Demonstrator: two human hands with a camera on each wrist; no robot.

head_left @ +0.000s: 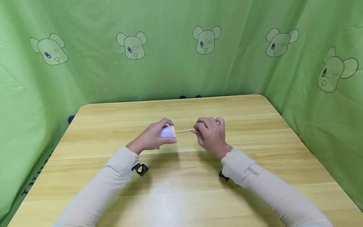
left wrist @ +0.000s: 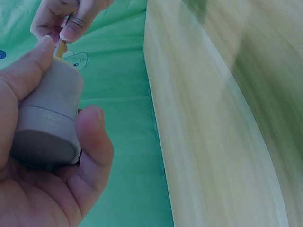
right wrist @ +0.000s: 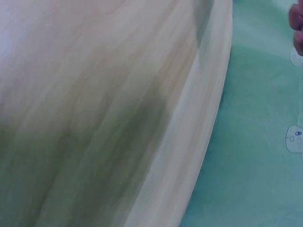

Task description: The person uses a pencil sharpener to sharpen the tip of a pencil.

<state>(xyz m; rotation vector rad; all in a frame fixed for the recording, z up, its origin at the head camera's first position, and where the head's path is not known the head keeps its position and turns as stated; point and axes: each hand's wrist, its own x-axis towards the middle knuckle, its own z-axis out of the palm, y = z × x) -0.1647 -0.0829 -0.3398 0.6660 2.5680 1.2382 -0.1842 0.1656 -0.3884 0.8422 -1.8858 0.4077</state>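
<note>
Two hands hold two joined items in the air over the counter (head_left: 195, 205). The left hand (head_left: 153, 136) grips a small lilac-grey cylinder, apparently a sharpener (head_left: 168, 132); thumb and fingers curve around its sides, parted only by its width. The sharpener lies roughly horizontal, its yellowish end facing the right hand (head_left: 212, 135). The right hand pinches a thin pencil (head_left: 185, 130) between thumb and curled fingers, near the end away from the sharpener. The pencil meets the yellowish end; its depth inside cannot be told. In the right wrist view only some fingers show at the edge, so that view does not confirm the grip.

Possible faults, by judgement:

- Misalignment: neither item rests on the counter, so any drift between the hands could tilt the pencil in the sharpener. Side load could then snap the point or jam it.
- Slip, sharpener: its sides look smooth; a loose left grip could let it rotate with the pencil or drop.
- Slip, pencil: the pinch covers a short length; turning force could spin the pencil between the fingertips.
- Excess push: pressing hard along the pencil could bend it across its unsupported middle.
</note>
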